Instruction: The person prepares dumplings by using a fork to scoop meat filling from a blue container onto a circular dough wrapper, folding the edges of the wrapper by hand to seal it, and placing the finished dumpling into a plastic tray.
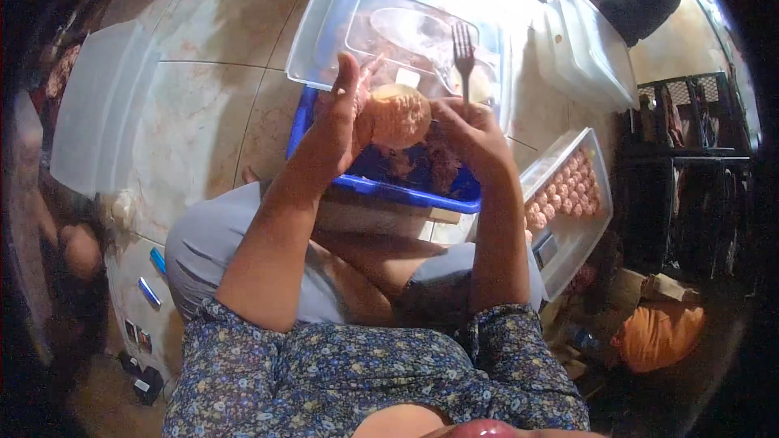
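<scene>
A thin round pale disc [398, 117] with pinkish paste on its face is between my hands, above a blue plastic tub [389, 188]. My left hand [353, 115] is against the disc's left side, thumb raised and fingers apart, with raw minced meat smeared on the palm and fingers. My right hand [471, 131] grips a metal fork [464, 61], tines up, while its fingertips meet the disc's right edge. Minced meat [444, 164] lies in the tub, partly hidden by my hands. A clear plastic lid [328, 30] covers the tub's far part.
To my right, a clear container [599, 194] holds rows of meatballs [566, 191]. Stacked translucent tubs [584, 48] stand beyond it, near a black rack [688, 115]. A translucent bin [100, 109] is at the left. An orange bag [660, 334] sits at the lower right.
</scene>
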The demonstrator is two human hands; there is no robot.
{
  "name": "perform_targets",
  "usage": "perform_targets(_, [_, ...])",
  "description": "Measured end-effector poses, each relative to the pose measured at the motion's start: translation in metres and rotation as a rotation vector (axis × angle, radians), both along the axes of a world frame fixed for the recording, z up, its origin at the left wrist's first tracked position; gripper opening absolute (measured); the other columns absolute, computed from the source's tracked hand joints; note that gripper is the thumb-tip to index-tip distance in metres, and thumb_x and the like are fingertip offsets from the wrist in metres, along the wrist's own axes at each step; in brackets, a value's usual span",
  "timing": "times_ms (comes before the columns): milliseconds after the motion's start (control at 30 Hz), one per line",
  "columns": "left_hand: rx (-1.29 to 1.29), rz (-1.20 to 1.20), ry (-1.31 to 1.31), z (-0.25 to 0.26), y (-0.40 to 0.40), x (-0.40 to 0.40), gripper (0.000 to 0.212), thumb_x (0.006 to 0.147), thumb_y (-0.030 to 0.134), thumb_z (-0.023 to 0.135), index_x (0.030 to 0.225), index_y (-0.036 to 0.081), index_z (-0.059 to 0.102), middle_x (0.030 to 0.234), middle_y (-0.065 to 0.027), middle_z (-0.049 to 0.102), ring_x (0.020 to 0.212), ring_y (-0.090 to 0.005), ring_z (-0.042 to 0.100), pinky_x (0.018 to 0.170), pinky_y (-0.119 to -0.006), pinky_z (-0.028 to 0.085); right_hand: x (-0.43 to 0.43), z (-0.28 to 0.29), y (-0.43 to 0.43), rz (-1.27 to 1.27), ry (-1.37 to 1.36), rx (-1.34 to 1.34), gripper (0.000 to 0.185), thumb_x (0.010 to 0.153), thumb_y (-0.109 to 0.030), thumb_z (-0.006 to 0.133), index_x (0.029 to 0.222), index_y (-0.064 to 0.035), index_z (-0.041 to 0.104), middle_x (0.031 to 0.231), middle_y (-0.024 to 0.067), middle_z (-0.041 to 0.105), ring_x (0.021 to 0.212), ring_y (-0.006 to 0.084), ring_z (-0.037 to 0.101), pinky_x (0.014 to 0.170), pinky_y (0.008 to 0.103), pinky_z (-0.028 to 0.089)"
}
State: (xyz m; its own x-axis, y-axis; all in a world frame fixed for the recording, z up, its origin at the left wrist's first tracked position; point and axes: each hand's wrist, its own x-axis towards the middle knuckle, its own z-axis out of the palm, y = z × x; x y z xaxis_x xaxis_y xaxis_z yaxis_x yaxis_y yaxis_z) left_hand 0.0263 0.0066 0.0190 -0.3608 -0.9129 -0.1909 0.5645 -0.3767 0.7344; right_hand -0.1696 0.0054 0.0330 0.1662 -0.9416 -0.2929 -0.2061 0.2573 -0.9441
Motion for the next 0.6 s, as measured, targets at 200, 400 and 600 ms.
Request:
perform_targets(200, [0.089,-0.042,-0.151,-0.019,-0.01,0.005,0.074,0.09,0.048,0.049,0.142,0.004,0.02,0.12,-0.0216,0.052,0.104,-0.0262,0.058,0.091,-0.037,0.048,-0.001,-0.008,-0.003,-0.02,-0.058,-0.056,0.022,0.088,-0.019,0.061,0.096,0.0013,0.061,0.08,0.004,0.063,0.064,0.0091,0.058,0.06,0.0226,0.048])
perform_targets(400, [-0.416,0.015,0.136,0.007,-0.006,0.009,0.085,0.07,-0.007,0.05,0.144,0.009,0.012,0.127,-0.0215,0.048,0.11,-0.0278,0.055,0.095,-0.039,0.046,0.006,0.019,0.009,-0.247,-0.638,0.051,0.02,0.09,-0.014,0.054,0.103,0.0001,0.056,0.083,0.0062,0.062,0.063,0.0116,0.061,0.054,0.0236,0.051])
perform_targets(600, [-0.477,-0.111,-0.159,-0.002,-0.008,-0.001,0.078,0.07,0.01,0.076,0.136,0.003,0.035,0.128,-0.0127,0.053,0.117,-0.0172,0.051,0.099,-0.031,0.041,0.031,0.016,0.021,-0.127,-0.57,0.186,0.026,0.092,-0.015,0.051,0.114,-0.0021,0.053,0.083,0.005,0.06,0.058,0.0082,0.054,0.045,0.0202,0.042])
